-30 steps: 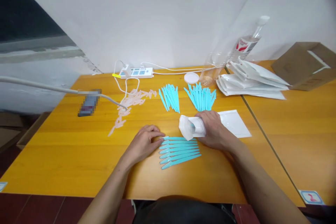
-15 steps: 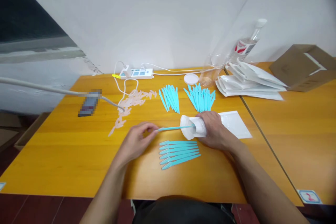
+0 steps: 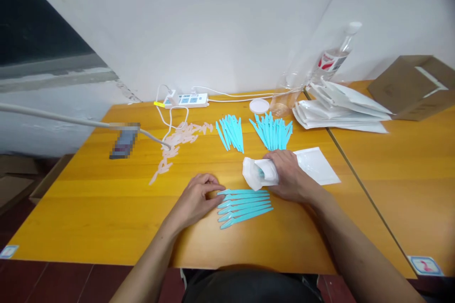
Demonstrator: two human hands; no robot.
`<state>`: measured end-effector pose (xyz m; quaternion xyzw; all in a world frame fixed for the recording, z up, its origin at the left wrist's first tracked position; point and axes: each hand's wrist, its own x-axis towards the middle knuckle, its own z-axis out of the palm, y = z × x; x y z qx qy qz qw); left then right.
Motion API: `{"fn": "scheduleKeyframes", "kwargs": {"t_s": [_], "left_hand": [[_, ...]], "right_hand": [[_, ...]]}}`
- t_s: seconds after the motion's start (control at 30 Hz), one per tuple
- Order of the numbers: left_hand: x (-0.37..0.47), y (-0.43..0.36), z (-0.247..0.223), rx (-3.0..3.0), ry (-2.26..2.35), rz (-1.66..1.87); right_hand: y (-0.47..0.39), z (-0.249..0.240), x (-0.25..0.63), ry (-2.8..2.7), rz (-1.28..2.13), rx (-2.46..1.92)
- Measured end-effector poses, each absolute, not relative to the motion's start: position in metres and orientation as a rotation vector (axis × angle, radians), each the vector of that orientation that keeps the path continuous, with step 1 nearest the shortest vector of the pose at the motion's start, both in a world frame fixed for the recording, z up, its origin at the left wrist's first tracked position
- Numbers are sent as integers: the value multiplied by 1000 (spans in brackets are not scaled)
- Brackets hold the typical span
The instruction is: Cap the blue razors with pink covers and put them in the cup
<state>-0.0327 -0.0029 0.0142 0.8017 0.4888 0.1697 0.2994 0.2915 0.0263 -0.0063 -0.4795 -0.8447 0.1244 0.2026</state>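
Note:
My right hand (image 3: 287, 175) is closed around a white pouch (image 3: 251, 175), whose open mouth faces left; something blue shows inside. My left hand (image 3: 199, 199) is at the left ends of a row of several blue sticks (image 3: 245, 207), thumb and fingertips pinched at the topmost one. Behind the pouch lie two heaps of similar blue pieces, a left heap (image 3: 231, 132) and a right heap (image 3: 273, 132). A flat white pouch (image 3: 316, 165) rests on the table, partly behind my right hand.
Pale pink pieces (image 3: 181, 135) are scattered left of centre, near a power strip (image 3: 188, 100) with white cables. A phone (image 3: 124, 142) lies at left. Further back are a round lid (image 3: 259, 106), clear cup (image 3: 284, 99), bottle (image 3: 330, 61), white pouches (image 3: 341, 109) and cardboard box (image 3: 408, 87).
The blue stick that my left hand held at the pouch mouth is no longer between hand and pouch. My left hand has moved down to the row of sticks. My right hand still holds the pouch.

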Motion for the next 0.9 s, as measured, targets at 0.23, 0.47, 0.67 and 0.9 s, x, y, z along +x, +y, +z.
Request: {"fn": "scheduleKeyframes", "kwargs": {"t_s": [0.23, 0.47, 0.67, 0.9], "left_hand": [[-23, -10, 6, 2037, 1262, 454], [-66, -17, 26, 1831, 1367, 654], [-46, 3, 47, 1927, 1299, 697], [47, 20, 23, 2047, 1115, 758]], "right_hand": [[26, -7, 293, -2335, 323, -1365], [27, -9, 295, -2343, 331, -1353], [26, -5, 291, -2348, 338, -1346], [22, 1, 280, -2351, 429, -1295]]}}
